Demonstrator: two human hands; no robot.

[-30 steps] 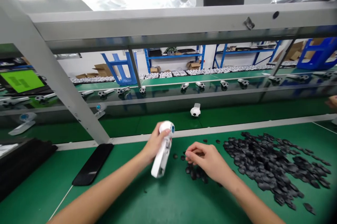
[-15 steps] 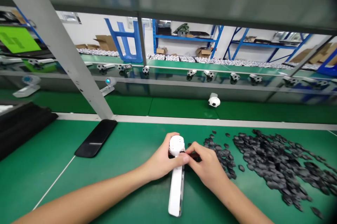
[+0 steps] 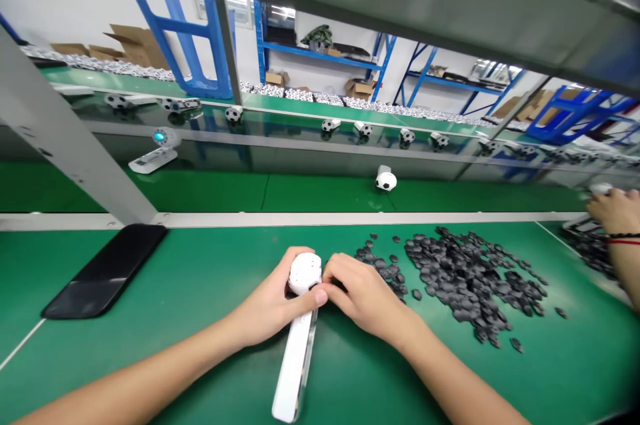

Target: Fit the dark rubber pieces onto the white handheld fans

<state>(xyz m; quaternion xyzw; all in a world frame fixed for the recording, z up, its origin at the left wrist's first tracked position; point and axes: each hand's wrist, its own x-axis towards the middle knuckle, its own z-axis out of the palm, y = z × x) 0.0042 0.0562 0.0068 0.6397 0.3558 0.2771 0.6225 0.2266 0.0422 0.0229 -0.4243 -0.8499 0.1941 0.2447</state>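
Observation:
A white handheld fan (image 3: pixel 293 372), with a round head and a long flat handle, slants towards me over the green table. My left hand (image 3: pixel 270 308) is wrapped round its head, thumb across the neck. My right hand (image 3: pixel 365 295) is closed in a pinch at the right side of the head. Its fingertips touch the fan beside the left thumb. Whatever they may hold is hidden. A dark patch shows on the head near the left thumb tip. Small black flat pieces (image 3: pixel 465 278) lie heaped right of my right hand.
A black phone-like slab (image 3: pixel 107 272) lies at the left, near a slanting metal post (image 3: pixel 75 145). Beyond the white table rail (image 3: pixel 280 220), a football-patterned fan (image 3: pixel 386 180) and another fan (image 3: pixel 155 157) stand on the green belt. A co-worker's hand (image 3: pixel 617 212) reaches in at right.
The view has swung to the right, so the scene sits further left. A co-worker's hand has come into view at the right. Both my hands stay at the fan's head.

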